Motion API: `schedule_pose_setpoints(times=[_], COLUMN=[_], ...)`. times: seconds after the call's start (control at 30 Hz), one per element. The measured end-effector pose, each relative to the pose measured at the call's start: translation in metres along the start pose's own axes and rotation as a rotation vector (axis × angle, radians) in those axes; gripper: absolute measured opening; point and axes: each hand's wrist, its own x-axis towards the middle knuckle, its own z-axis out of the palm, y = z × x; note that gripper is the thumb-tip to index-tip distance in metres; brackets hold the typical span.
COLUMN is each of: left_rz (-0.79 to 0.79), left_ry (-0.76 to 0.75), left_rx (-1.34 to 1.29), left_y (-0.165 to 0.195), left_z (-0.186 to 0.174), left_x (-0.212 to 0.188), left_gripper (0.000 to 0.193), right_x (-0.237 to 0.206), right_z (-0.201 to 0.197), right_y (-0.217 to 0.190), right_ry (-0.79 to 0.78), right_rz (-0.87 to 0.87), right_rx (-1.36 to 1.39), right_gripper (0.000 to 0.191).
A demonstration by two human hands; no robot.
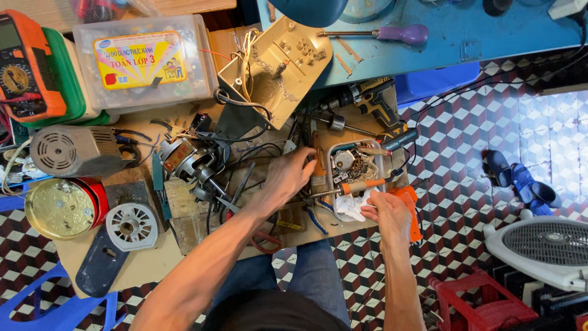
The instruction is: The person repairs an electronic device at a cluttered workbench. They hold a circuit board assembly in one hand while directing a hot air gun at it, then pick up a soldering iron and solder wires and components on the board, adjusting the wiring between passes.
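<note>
From the head view, my left hand (293,173) reaches across the cluttered counter (153,266), fingers loosely spread and curling down among the tangled wires beside the small clear parts tray (358,160); I cannot tell whether they pinch anything. My right hand (387,216) sits nearer my body, fingers closed around a bit of white cloth (351,206) just below that tray. The orange-handled screwdriver (350,187) lies between my two hands, long axis running nearly left to right, tip toward my left hand and handle toward the right, which is the closer one. The fan motor (191,160) rests to the left of my left hand, well apart from the multimeter (24,67) at the far left.
</note>
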Motion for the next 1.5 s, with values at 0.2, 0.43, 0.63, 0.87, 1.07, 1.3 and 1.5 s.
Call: schedule_pose_setpoints(times=[0.2, 0.43, 0.63, 0.87, 1.07, 1.3, 1.5], left_rz=[0.113, -0.122, 0.239, 0.566, 0.624, 0.461, 0.048], left_ry=[0.078, 0.204, 0.577, 0.762, 0.756, 0.811, 0.882], left_rx=[0.328, 0.333, 0.076, -0.059, -0.221, -0.222, -0.009], left_y=[0.011, 0.029, 0.076, 0.138, 0.136, 0.13, 0.064], left_z=[0.04, 0.045, -0.001, -0.048, -0.063, -0.084, -0.109], left_x=[0.068, 0.074, 0.008, -0.054, -0.045, -0.064, -0.071], left_gripper=[0.009, 0.009, 0.006, 0.02, 0.022, 0.061, 0.116], right_x=[-0.039, -0.022, -0.02, -0.033, -0.042, -0.017, 0.048], right_z=[-0.039, -0.055, -0.009, 0.047, 0.061, 0.088, 0.108], right_y=[-0.015, -0.023, -0.078, -0.118, -0.152, -0.202, -0.219], right_ry=[0.033, -0.062, -0.167, -0.382, -0.458, -0.095, -0.182], right_rz=[-0.037, 0.047, -0.458, -1.023, -0.894, -0.989, -0.854], right_rx=[-0.096, -0.18, -0.461, -0.155, 0.032, -0.045, 0.184], right_gripper=[0.044, 0.041, 0.033, 0.024, 0.023, 0.017, 0.02])
